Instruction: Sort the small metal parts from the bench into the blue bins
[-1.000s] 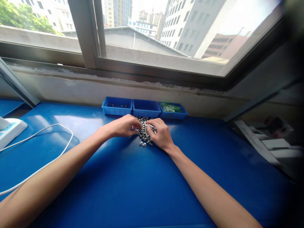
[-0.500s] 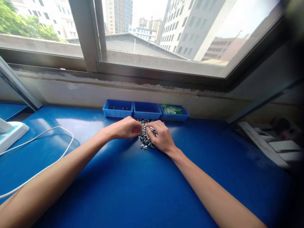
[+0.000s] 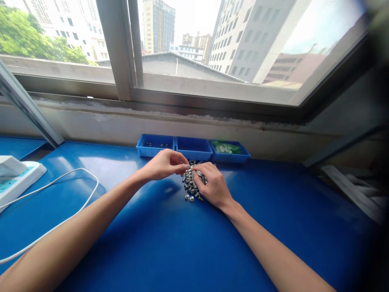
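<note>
Left hand (image 3: 166, 164) and right hand (image 3: 214, 183) nearly together, fingertips over screw pile (image 3: 190, 182); grip unclear. Three blue bins (image 3: 193, 155) just beyond, far side.

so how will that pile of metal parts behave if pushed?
The pile would probably spread, not slide as one; its parts lie loose. Being metallic-looking, they're likely stiff and heavy for their size. The rounded ones might roll or skid on the smooth, glossy tabletop.

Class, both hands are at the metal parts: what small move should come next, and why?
Perhaps the right hand should spread the pile of metal parts a little, since they lie heaped together and that hand's fingers are at them.
</note>
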Motion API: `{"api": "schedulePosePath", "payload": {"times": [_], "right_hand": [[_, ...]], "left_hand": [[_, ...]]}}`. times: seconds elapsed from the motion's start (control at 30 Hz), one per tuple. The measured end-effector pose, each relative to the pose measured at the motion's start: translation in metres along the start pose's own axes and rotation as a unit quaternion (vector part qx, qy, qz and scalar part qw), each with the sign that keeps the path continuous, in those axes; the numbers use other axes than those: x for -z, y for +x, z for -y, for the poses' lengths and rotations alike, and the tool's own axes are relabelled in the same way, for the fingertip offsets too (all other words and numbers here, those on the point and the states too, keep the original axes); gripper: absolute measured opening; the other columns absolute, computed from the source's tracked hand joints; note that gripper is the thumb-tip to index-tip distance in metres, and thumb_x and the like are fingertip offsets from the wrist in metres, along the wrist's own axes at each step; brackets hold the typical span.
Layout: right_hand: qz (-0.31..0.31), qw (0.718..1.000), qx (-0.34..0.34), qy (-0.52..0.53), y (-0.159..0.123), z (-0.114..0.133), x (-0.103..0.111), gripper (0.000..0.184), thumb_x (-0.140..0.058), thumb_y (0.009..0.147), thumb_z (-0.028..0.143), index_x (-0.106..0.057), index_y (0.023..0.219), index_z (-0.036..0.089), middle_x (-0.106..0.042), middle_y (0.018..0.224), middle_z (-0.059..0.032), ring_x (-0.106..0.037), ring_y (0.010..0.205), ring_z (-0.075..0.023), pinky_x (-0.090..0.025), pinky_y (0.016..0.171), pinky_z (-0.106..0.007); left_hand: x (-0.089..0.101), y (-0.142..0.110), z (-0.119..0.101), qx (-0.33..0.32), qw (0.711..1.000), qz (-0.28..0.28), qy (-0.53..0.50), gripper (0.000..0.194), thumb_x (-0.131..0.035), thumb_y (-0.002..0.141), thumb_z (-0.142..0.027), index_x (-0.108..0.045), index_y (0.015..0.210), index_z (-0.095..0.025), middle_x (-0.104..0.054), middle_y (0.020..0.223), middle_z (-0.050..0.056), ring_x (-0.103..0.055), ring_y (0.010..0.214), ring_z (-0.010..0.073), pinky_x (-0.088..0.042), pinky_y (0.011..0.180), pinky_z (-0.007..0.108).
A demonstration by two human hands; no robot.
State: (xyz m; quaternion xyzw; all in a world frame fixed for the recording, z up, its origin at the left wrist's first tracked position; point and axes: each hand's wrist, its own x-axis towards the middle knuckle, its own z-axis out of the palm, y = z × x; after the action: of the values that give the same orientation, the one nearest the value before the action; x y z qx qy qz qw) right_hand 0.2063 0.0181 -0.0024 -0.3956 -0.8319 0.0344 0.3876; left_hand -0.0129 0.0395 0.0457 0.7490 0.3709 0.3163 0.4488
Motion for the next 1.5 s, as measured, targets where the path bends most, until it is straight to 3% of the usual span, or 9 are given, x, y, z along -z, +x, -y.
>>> {"api": "schedulePosePath", "payload": {"times": [0.2,0.37,0.5,0.63,0.7,0.83,1.1,1.3,1.5], "right_hand": [[-0.005,1.0,0.006,0.007,0.0,-0.004,-0.002,0.014,-0.057,0.093,0.017,-0.068,0.1,0.02,-0.073,0.098,-0.0075,-0.065,0.095,-0.0251,-0.052,0.086,-0.042],[-0.006,1.0,0.008,0.01,-0.001,-0.003,-0.002,0.013,-0.056,0.093,0.017,-0.068,0.098,0.02,-0.073,0.098,-0.0071,-0.065,0.094,-0.0247,-0.052,0.087,-0.043],[0.003,1.0,0.013,0.013,-0.001,-0.002,-0.002,0.013,-0.055,0.094,0.017,-0.068,0.096,0.02,-0.073,0.098,-0.0075,-0.065,0.095,-0.0246,-0.053,0.087,-0.043],[0.006,1.0,0.013,0.019,-0.002,-0.002,-0.001,0.013,-0.056,0.094,0.017,-0.068,0.097,0.021,-0.073,0.099,-0.0073,-0.065,0.097,-0.0246,-0.053,0.089,-0.042],[-0.002,1.0,0.005,0.017,-0.002,-0.003,-0.001,0.013,-0.057,0.093,0.017,-0.068,0.098,0.021,-0.073,0.1,-0.0074,-0.065,0.098,-0.0251,-0.053,0.089,-0.043],[-0.025,0.999,-0.023,0.011,-0.001,-0.004,-0.002,0.013,-0.057,0.093,0.018,-0.069,0.097,0.022,-0.073,0.1,-0.0077,-0.065,0.098,-0.0261,-0.052,0.09,-0.045],[-0.035,0.998,-0.045,0.018,0.002,-0.001,0.0,0.012,-0.057,0.093,0.018,-0.069,0.092,0.021,-0.074,0.095,-0.0071,-0.065,0.095,-0.0253,-0.052,0.089,-0.043],[-0.026,0.999,-0.038,0.016,0.002,-0.001,-0.001,0.012,-0.057,0.093,0.019,-0.069,0.095,0.021,-0.073,0.098,-0.0074,-0.064,0.097,-0.0254,-0.052,0.09,-0.042],[-0.026,0.999,-0.033,0.018,0.002,-0.001,-0.002,0.013,-0.057,0.093,0.02,-0.069,0.094,0.02,-0.074,0.097,-0.0073,-0.064,0.096,-0.0249,-0.052,0.09,-0.042]], "left_hand": [[0.005,0.001,0.001,0.043,0.994,-0.063,-0.082,0.032,-0.077,0.08,-0.038,-0.076,0.098,-0.011,-0.076,0.08,0.008,-0.069,0.073,0.0151,-0.055,0.072,0.025],[0.011,0.003,0.006,0.084,0.977,-0.137,-0.139,0.045,-0.084,0.071,-0.043,-0.075,0.099,-0.008,-0.077,0.085,0.012,-0.074,0.083,0.0216,-0.059,0.084,0.034],[0.019,0.004,0.014,0.065,0.957,-0.249,-0.135,0.058,-0.084,0.07,-0.045,-0.072,0.113,-0.008,-0.078,0.095,0.014,-0.074,0.091,0.0256,-0.057,0.093,0.041],[0.021,0.005,0.02,0.07,0.948,-0.295,-0.095,0.063,-0.078,0.076,-0.041,-0.065,0.129,-0.01,-0.077,0.106,0.014,-0.074,0.097,0.0254,-0.057,0.096,0.04],[0.017,0.005,0.019,0.049,0.957,-0.284,-0.036,0.051,-0.073,0.08,-0.039,-0.069,0.124,-0.012,-0.078,0.103,0.012,-0.075,0.094,0.0244,-0.058,0.092,0.037],[0.005,0.005,0.016,-0.019,0.977,-0.177,0.114,0.027,-0.064,0.085,-0.032,-0.078,0.103,-0.016,-0.079,0.097,0.007,-0.074,0.091,0.0226,-0.059,0.081,0.03],[-0.002,0.004,0.038,-0.111,0.945,-0.044,0.306,0.031,-0.055,0.091,-0.019,-0.075,0.114,-0.017,-0.073,0.114,0.009,-0.07,0.102,0.023,-0.054,0.092,0.032],[0.002,0.002,0.043,-0.115,0.933,-0.006,0.342,0.024,-0.057,0.09,-0.021,-0.076,0.105,-0.019,-0.07,0.108,0.009,-0.068,0.096,0.0222,-0.052,0.087,0.031],[0.003,0.002,0.041,-0.102,0.921,-0.028,0.374,0.013,-0.059,0.088,-0.024,-0.07,0.09,-0.019,-0.068,0.091,0.006,-0.066,0.083,0.0203,-0.05,0.076,0.03]]}}
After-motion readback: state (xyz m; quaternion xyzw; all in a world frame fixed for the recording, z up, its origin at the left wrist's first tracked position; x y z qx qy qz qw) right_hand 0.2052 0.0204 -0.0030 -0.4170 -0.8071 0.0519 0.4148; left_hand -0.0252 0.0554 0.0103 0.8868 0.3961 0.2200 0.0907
